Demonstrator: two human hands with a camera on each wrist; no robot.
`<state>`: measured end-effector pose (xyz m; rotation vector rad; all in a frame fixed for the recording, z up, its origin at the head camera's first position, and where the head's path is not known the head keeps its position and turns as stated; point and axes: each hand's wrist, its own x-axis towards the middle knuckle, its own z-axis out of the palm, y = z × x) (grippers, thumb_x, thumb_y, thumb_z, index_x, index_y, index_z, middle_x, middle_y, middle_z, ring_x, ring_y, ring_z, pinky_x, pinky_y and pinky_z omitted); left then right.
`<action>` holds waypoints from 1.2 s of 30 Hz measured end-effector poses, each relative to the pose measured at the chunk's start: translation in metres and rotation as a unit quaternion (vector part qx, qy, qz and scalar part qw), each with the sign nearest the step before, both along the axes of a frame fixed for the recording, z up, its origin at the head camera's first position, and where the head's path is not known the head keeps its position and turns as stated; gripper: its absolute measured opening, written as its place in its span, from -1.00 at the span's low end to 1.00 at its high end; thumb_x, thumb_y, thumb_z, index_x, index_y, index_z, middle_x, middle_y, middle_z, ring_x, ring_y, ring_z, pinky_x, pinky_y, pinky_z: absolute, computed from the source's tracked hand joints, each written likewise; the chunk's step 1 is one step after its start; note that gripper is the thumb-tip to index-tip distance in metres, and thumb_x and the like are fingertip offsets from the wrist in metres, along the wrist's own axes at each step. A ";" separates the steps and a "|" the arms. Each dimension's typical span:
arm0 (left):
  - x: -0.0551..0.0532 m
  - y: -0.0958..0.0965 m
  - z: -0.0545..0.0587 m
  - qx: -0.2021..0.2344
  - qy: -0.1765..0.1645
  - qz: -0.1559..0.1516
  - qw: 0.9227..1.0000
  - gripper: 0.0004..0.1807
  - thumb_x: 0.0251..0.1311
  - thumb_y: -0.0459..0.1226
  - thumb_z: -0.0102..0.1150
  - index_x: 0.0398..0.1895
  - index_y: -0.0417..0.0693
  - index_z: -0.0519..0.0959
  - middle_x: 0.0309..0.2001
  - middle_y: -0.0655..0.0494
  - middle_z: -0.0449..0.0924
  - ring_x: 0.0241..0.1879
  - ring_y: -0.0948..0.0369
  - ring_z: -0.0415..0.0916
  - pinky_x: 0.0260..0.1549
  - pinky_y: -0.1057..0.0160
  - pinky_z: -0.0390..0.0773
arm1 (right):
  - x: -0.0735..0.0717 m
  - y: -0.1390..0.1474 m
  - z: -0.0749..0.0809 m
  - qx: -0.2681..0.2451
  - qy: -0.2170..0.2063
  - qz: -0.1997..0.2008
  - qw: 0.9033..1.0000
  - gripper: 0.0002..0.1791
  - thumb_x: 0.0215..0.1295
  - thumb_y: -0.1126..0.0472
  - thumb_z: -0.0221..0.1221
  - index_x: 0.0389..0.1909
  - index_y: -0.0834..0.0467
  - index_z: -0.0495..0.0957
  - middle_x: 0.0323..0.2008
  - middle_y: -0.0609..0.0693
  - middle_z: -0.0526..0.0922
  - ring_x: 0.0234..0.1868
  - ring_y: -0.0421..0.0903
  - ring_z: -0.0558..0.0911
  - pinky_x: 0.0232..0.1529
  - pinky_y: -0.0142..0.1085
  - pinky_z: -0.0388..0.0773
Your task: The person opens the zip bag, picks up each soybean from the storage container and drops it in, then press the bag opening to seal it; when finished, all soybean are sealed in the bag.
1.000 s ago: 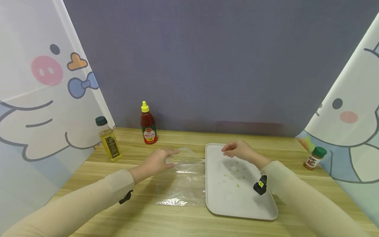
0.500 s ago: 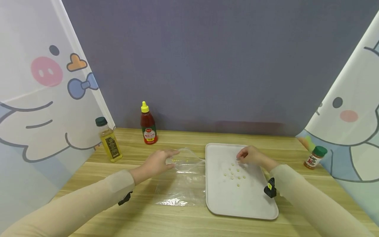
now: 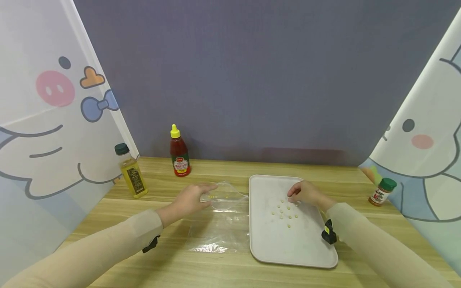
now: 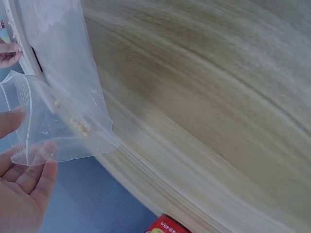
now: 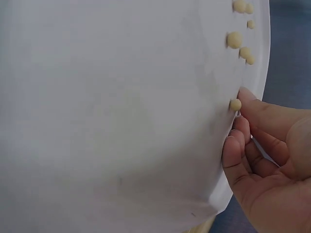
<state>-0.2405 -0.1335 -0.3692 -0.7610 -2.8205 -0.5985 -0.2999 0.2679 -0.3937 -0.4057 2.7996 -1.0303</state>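
My left hand (image 3: 191,199) holds a clear zip bag (image 4: 63,121) by its mouth, thumb and fingers spread apart at the rim. Several soybeans (image 4: 80,127) lie inside the bag, whose lower part rests flat on the table. My right hand (image 3: 304,193) is down at the white tray (image 3: 259,240), thumb and fingertips closing on a small soybean (image 4: 20,49). In the right wrist view another soybean (image 5: 235,105) shows right at the thumb and index fingertips. More soybeans (image 3: 281,211) are scattered over the middle of the tray.
Behind the left hand stand an oil bottle (image 3: 133,176) with a dark green cap and a red sauce bottle (image 3: 179,156) with a yellow cap. A green-capped spice jar (image 3: 381,193) is at the right. A grey partition (image 3: 252,80) closes off the table's back.
My right hand has moved right and down from above the tray's back left onto the tray among the soybeans. The left hand and bag have stayed in place.
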 end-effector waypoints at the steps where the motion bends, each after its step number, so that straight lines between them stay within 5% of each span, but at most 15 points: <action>1: 0.000 0.000 0.000 0.000 0.000 0.001 1.000 -0.39 0.04 -0.28 0.42 0.24 -0.02 0.52 0.18 -0.06 0.57 -0.02 0.04 0.65 -0.07 0.04 0.65 | 0.000 0.000 0.000 -0.002 0.002 0.001 1.000 -0.91 0.10 0.35 0.35 -0.38 0.29 0.66 -0.49 -0.04 0.61 -0.44 -0.18 0.44 -0.44 -0.39 0.41; 12: 0.000 -0.001 -0.002 0.002 0.008 -0.006 1.000 -0.41 0.04 -0.29 0.41 0.22 -0.07 0.53 0.16 -0.08 0.58 -0.02 0.02 0.65 -0.07 0.04 0.65 | -0.001 0.002 0.002 -0.012 -0.001 -0.009 1.000 -0.88 0.23 0.31 0.25 -0.33 0.33 0.65 -0.61 -0.04 0.54 -0.53 -0.17 0.46 -0.51 -0.38 0.39; 19: 0.001 -0.001 0.000 0.006 0.005 -0.002 1.000 -0.41 0.04 -0.29 0.41 0.21 -0.07 0.54 0.15 -0.08 0.59 -0.02 0.01 0.65 -0.07 0.04 0.65 | -0.002 -0.003 0.009 -0.065 -0.017 -0.012 0.998 -0.76 0.29 0.27 0.22 -0.14 0.37 0.63 -0.37 0.08 0.68 -0.39 -0.13 0.58 -0.35 -0.27 0.59; 24: 0.001 -0.001 0.000 0.003 0.010 -0.003 1.000 -0.41 0.04 -0.29 0.42 0.21 -0.08 0.54 0.14 -0.08 0.60 -0.04 0.02 0.66 -0.10 0.05 0.66 | -0.002 -0.017 0.022 -0.103 -0.012 -0.009 0.995 -0.68 0.30 0.21 0.23 -0.07 0.38 0.60 -0.24 0.14 0.72 -0.29 -0.02 0.65 -0.16 -0.12 0.64; 30: 0.000 -0.001 0.000 0.006 0.003 0.000 1.000 -0.41 0.04 -0.29 0.41 0.22 -0.07 0.53 0.15 -0.06 0.59 -0.04 0.04 0.65 -0.09 0.05 0.65 | 0.002 -0.042 0.036 -0.123 -0.003 -0.007 0.992 -0.68 0.28 0.17 0.26 -0.09 0.34 0.62 -0.23 0.18 0.73 -0.34 -0.12 0.64 -0.08 -0.01 0.62; 36: 0.000 0.000 0.000 0.003 0.004 0.000 1.000 -0.41 0.03 -0.29 0.42 0.22 -0.07 0.53 0.14 -0.06 0.60 -0.05 0.04 0.66 -0.12 0.06 0.66 | 0.007 -0.067 0.045 -0.140 0.001 0.020 0.990 -0.70 0.27 0.18 0.27 -0.11 0.33 0.64 -0.26 0.15 0.73 -0.34 -0.12 0.65 -0.12 -0.10 0.64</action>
